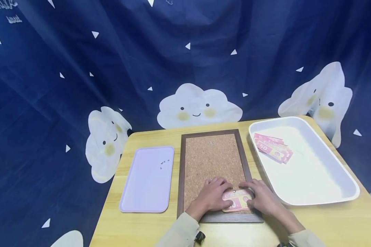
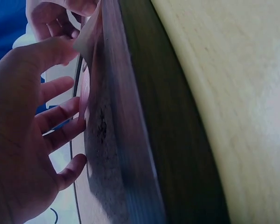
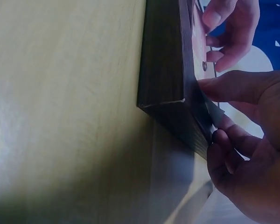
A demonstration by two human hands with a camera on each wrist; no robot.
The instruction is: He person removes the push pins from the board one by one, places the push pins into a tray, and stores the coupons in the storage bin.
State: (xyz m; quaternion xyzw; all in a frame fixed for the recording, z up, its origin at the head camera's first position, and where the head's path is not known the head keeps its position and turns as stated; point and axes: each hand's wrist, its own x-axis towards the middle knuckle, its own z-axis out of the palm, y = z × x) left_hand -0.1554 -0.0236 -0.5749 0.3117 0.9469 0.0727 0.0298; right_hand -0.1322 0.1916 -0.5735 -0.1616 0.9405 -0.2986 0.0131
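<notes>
A pink and yellow paper coupon (image 1: pixel 237 200) lies over the lower end of a framed cork board (image 1: pixel 213 154). My left hand (image 1: pixel 214 195) holds the coupon's left end, thumb at its near edge and fingers along its far edge. At the opposite end my right hand (image 1: pixel 262 197) pinches the paper between thumb and fingers. In the left wrist view, the coupon's corner (image 2: pixel 86 42) bends up from the cork by the left thumb. A small round metallic pushpin (image 1: pixel 234 190) shows at the coupon's top middle, between both hands.
Left of the board stands a lilac tray (image 1: pixel 145 185) with several small pins (image 1: pixel 162 163). A white bin (image 1: pixel 315 178) on the right holds more pink coupons (image 1: pixel 273 148). Another small pin (image 1: pixel 211 142) sits near the board's top. The board's dark wooden frame (image 3: pixel 165 56) stands above the tabletop.
</notes>
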